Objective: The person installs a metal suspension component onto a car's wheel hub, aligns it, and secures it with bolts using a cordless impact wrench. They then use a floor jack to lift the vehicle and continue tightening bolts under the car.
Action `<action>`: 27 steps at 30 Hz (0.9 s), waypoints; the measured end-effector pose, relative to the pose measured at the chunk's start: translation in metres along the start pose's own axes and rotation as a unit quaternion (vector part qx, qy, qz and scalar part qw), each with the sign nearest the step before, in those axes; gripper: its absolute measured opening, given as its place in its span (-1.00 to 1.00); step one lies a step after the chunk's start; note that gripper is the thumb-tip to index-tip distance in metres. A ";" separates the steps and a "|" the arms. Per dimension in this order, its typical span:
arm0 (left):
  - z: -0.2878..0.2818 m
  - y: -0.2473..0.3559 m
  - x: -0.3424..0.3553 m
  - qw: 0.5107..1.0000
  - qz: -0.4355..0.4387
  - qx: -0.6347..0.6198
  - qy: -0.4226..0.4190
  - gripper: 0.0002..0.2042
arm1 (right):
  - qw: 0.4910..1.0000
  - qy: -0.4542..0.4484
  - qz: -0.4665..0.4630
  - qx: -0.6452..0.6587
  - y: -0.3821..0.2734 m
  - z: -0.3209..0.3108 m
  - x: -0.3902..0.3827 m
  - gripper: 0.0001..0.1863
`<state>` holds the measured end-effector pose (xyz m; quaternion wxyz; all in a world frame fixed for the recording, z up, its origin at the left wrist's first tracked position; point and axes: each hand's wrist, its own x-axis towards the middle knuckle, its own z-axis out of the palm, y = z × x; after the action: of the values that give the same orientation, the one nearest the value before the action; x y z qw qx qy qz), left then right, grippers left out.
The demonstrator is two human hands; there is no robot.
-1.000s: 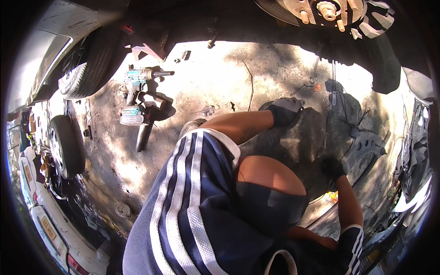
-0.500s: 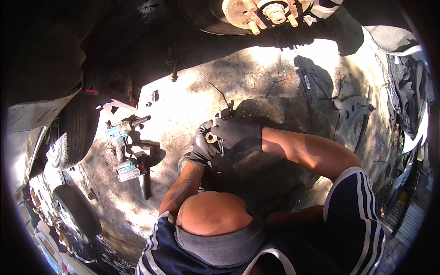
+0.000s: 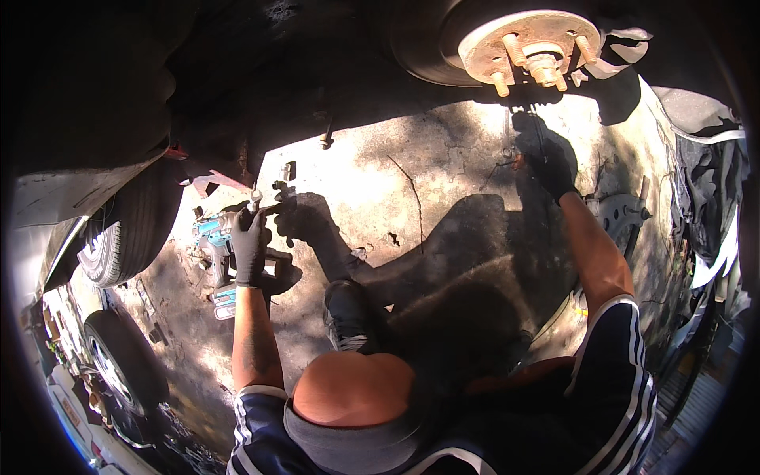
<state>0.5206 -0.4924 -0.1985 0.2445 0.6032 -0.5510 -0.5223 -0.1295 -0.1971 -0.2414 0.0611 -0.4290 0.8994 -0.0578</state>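
Note:
My left hand (image 3: 249, 249), in a dark glove, is closed round a small metal piece with a shiny rounded end (image 3: 256, 198); its exact kind does not show. It is over the teal cordless impact wrench (image 3: 212, 237) lying on the ground and partly covers it. My right hand (image 3: 552, 170), also gloved, reaches far out to the right, low over the ground below the wheel hub (image 3: 518, 51). Its fingers merge with a dark shadow, so what they touch is hidden.
A metal suspension arm (image 3: 621, 212) lies at the right. Two wheels are at the left, a tyre (image 3: 131, 229) and another wheel (image 3: 119, 360) nearer me. A thin dark stick (image 3: 413, 194) lies on the sunlit ground. My shoe (image 3: 346, 317) is below the middle.
My hands were together at the middle over metal parts. They have separated: the left went left to the impact wrench with a metal piece, the right went out to the far right.

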 end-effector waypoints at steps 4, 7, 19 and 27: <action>0.034 0.047 -0.027 0.869 0.206 0.430 0.133 -0.51 | 0.998 -0.001 0.059 -0.039 0.084 0.006 0.036 0.07; 0.056 0.082 -0.021 0.823 0.288 0.472 0.133 -0.43 | 0.992 -0.067 0.107 -0.022 0.048 0.021 0.044 0.00; 0.204 0.091 0.147 0.810 0.429 0.396 -0.053 -0.66 | 0.985 0.071 -0.037 -0.151 -0.070 0.078 0.052 -0.57; 0.167 0.064 0.143 0.862 0.410 0.298 0.028 -0.69 | 0.996 0.000 0.008 -0.087 -0.100 0.059 0.039 -0.55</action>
<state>0.3222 -0.5944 -0.2500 0.2606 0.3815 -0.8707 -0.1688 -0.0679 -0.2926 -0.2864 0.0241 -0.4253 0.9045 0.0212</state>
